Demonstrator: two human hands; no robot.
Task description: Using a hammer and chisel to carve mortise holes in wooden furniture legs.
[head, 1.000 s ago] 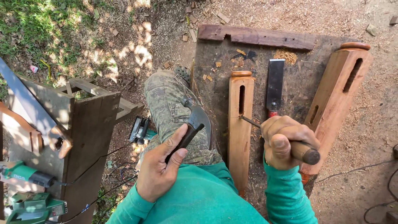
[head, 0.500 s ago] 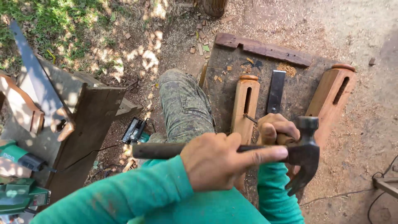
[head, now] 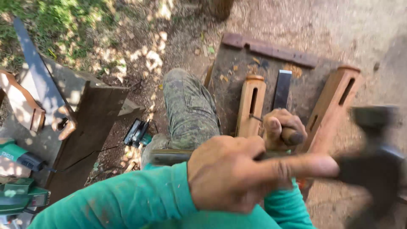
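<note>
1. Left hand (head: 231,171) is clenched round a hammer (head: 373,148), forefinger laid along its handle; the blurred head hangs right of the chisel.
2. Right hand (head: 282,127) grips a chisel (head: 292,136), blade apparently angled up-left into the slotted wooden post (head: 250,106).
3. That post's long axis runs away from the person.

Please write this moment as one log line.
left hand: holds hammer, raised, blurred | right hand: holds chisel on slotted wood piece

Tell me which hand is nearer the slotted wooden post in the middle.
Right. The right hand grips a chisel beside the slotted wooden post; the left hand holds the hammer raised closer to the camera.
</note>
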